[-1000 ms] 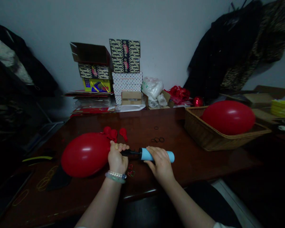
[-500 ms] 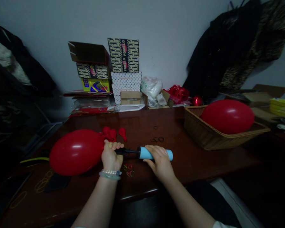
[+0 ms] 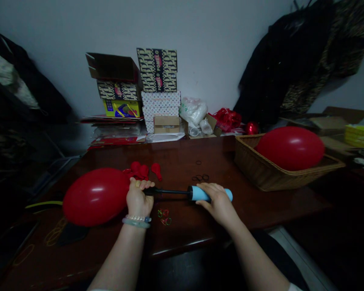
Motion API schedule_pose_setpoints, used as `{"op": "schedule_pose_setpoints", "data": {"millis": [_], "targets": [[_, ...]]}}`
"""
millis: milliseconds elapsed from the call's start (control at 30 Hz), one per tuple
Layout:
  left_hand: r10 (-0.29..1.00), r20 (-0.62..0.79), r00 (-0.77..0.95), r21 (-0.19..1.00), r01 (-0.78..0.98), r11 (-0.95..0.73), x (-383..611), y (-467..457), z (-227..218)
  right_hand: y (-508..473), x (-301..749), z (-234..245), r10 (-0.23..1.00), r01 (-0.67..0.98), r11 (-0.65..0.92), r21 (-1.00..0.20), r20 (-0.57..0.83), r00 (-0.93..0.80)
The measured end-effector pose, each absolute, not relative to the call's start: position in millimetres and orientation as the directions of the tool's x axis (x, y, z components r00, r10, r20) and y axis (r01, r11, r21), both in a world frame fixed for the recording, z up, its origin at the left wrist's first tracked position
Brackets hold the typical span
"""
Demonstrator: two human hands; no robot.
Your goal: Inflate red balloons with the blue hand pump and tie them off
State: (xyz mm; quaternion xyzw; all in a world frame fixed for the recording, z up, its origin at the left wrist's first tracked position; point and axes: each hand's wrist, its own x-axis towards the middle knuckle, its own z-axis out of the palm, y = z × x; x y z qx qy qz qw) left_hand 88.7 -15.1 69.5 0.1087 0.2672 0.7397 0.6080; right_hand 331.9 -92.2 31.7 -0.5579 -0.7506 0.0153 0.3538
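A red balloon (image 3: 94, 197), blown up, sits at the left of the dark wooden table (image 3: 182, 238). The left hand (image 3: 136, 199) closes its fingers (image 3: 142, 184) tightly around the balloon's neck and the black nozzle of a hand pump (image 3: 200, 193). The right hand (image 3: 216, 202) wraps the pump's blue barrel. Uninflated red balloons (image 3: 141, 171) lie just beyond, coloured rubber bands (image 3: 164, 217) nearby, and a wicker basket (image 3: 261, 178) holds 1 more inflated balloon (image 3: 291, 148).

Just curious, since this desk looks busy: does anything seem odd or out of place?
The inflated red balloon sits high above the rim of the wicker basket, too big to fit inside, and small rubber bands lie loose on the dark wooden desk.
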Motion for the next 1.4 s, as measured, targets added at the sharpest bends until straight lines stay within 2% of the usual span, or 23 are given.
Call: {"op": "schedule_pose_setpoints", "data": {"millis": [333,600,967,1400], "targets": [[0.978,-0.148,-0.149,0.553,-0.832,-0.043,126.6,-34.9,54.1,-96.5,293.0,15.8,0.828,0.809,0.403,-0.428,0.547,-0.124],[0.969,-0.169,-0.182,0.52,-0.852,-0.069,125.2,-35.5,54.8,-94.0,286.4,11.7,0.749,0.83,0.458,-0.317,0.64,-0.169],[0.952,-0.209,-0.223,0.448,-0.887,-0.109,94.3,-17.9,64.4,-89.9,325.3,24.9,0.774,0.856,0.452,-0.251,0.587,-0.237],[0.965,-0.177,-0.193,0.464,-0.881,-0.091,106.5,-25.1,56.3,-91.3,326.2,18.7,0.784,0.857,0.43,-0.284,0.589,-0.199]]}}
